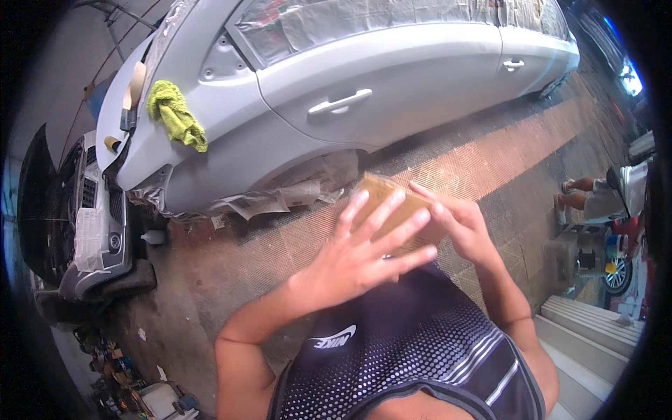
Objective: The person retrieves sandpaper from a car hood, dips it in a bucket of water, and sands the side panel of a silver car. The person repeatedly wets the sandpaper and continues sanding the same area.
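A tan, stiff-looking rectangular sheet point(379, 187), perhaps sandpaper, is in front of my chest. My left hand point(357, 255) lies over it with the fingers stretched out and spread across its face; its thumb is hidden. At the sheet's right edge, my right hand point(458, 225) grips it between thumb and fingers. Beyond both hands stands a dull silver-grey car point(392, 77), its side windows covered with masking paper point(315, 28). A yellow-green cloth point(175, 115) drapes over the car's left end.
A wooden-handled tool point(133, 91) rests near the cloth. Paper point(269, 201) hangs around the wheel arch. Another car with its hood raised point(91, 210) stands at left. Pale steps point(588, 336) are at lower right, a person point(616, 192) at far right, and clutter at lower left.
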